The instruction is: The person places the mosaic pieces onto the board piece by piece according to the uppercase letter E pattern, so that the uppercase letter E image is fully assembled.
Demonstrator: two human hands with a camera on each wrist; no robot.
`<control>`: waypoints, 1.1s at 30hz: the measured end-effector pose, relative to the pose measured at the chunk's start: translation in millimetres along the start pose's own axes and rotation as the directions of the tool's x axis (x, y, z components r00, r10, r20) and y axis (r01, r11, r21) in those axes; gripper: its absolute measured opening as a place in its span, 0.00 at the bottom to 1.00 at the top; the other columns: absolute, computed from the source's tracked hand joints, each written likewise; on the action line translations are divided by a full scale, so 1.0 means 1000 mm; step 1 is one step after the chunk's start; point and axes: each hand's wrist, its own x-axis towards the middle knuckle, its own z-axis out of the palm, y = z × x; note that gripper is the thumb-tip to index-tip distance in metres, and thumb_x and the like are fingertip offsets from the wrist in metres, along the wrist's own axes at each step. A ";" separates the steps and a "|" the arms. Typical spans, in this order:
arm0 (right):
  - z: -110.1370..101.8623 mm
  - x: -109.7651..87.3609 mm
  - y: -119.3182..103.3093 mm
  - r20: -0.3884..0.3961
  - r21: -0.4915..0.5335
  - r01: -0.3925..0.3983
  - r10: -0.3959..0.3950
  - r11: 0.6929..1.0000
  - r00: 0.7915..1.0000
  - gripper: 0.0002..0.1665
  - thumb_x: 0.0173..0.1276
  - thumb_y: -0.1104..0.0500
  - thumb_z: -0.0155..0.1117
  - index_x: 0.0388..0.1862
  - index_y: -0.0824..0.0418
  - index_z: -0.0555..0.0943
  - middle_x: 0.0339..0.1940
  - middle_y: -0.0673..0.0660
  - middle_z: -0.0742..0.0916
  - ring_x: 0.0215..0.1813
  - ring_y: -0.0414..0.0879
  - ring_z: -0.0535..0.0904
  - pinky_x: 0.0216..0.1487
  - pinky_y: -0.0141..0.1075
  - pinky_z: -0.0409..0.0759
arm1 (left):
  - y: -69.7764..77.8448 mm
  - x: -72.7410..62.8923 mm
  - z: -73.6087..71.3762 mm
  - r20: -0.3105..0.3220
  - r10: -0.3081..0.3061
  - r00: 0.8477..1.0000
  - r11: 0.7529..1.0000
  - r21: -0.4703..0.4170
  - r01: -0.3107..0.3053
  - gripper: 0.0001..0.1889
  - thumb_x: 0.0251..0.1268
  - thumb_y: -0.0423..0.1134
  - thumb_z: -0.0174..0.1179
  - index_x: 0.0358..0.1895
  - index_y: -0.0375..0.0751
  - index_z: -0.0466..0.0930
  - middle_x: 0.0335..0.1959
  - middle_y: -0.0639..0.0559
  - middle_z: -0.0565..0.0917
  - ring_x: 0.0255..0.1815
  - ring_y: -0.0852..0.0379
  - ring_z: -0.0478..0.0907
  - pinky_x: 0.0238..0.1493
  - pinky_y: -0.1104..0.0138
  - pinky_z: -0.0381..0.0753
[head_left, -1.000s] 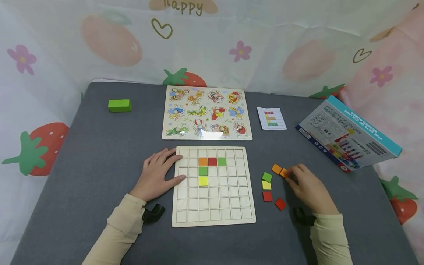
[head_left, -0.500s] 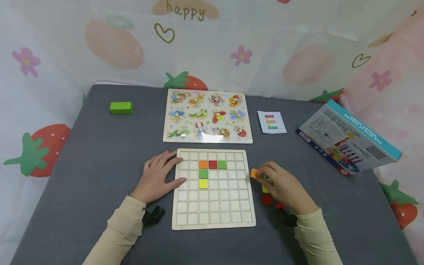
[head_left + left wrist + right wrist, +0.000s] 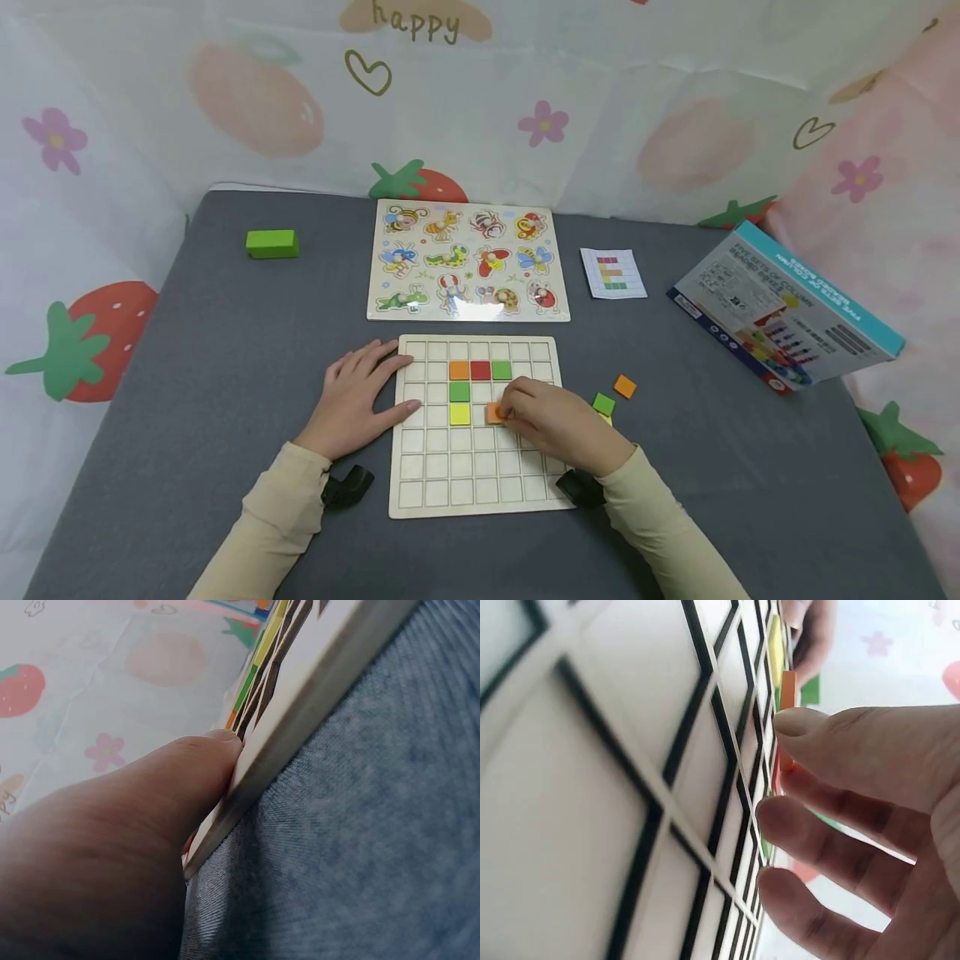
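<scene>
In the head view my right hand pinches an orange square tile over the middle of the wooden grid board. The right wrist view shows that tile between thumb and index finger, close over the cells, the other fingers loosely bent. Seated in the grid are an orange tile, a red tile and a green tile in a row. Below the orange one lie a second green tile and a yellow tile. My left hand rests with extended fingers against the board's left edge.
Right of the board lie a loose orange tile and green tile; the right hand partly hides a yellow one. Farther back are an insect puzzle board, a pattern card, a green block and a tilted box.
My right hand has picked an orange tile from the loose ones and carried it left over the board. It now covers the loose red tiles. The left hand has stayed at the board's edge.
</scene>
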 end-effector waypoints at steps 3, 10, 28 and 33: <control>0.005 0.005 -0.001 0.011 -0.031 -0.006 0.006 0.999 1.000 0.08 0.63 0.61 0.68 0.40 0.54 0.80 0.41 0.46 0.82 0.40 0.37 0.77 0.42 0.30 0.80 | -0.001 0.000 0.000 -0.003 0.004 1.000 1.000 0.004 -0.004 0.34 0.61 0.62 0.59 0.68 0.52 0.68 0.73 0.48 0.61 0.76 0.44 0.50 0.69 0.43 0.47; 0.010 0.010 -0.004 0.004 -0.062 0.011 -0.010 0.998 1.000 0.08 0.63 0.61 0.68 0.41 0.54 0.80 0.41 0.46 0.82 0.42 0.39 0.78 0.44 0.31 0.80 | -0.001 0.000 0.001 -0.006 0.008 1.000 1.000 0.011 -0.008 0.34 0.60 0.62 0.59 0.67 0.52 0.68 0.73 0.47 0.62 0.75 0.44 0.51 0.68 0.42 0.48; 0.009 0.014 -0.010 0.025 -0.113 0.024 -0.022 0.993 0.999 0.08 0.64 0.60 0.67 0.42 0.54 0.81 0.43 0.47 0.82 0.46 0.40 0.78 0.49 0.31 0.78 | 0.000 0.000 0.000 -0.012 0.002 1.000 1.000 0.006 -0.002 0.34 0.60 0.62 0.60 0.67 0.52 0.68 0.73 0.47 0.62 0.75 0.44 0.51 0.69 0.42 0.47; 0.009 0.015 -0.011 0.043 -0.130 0.019 -0.013 0.991 0.999 0.09 0.64 0.61 0.66 0.43 0.54 0.81 0.43 0.47 0.82 0.46 0.41 0.77 0.49 0.31 0.78 | -0.001 0.000 0.000 -0.008 0.002 1.000 1.000 0.005 -0.002 0.34 0.61 0.62 0.59 0.68 0.52 0.68 0.73 0.47 0.61 0.75 0.44 0.51 0.69 0.42 0.47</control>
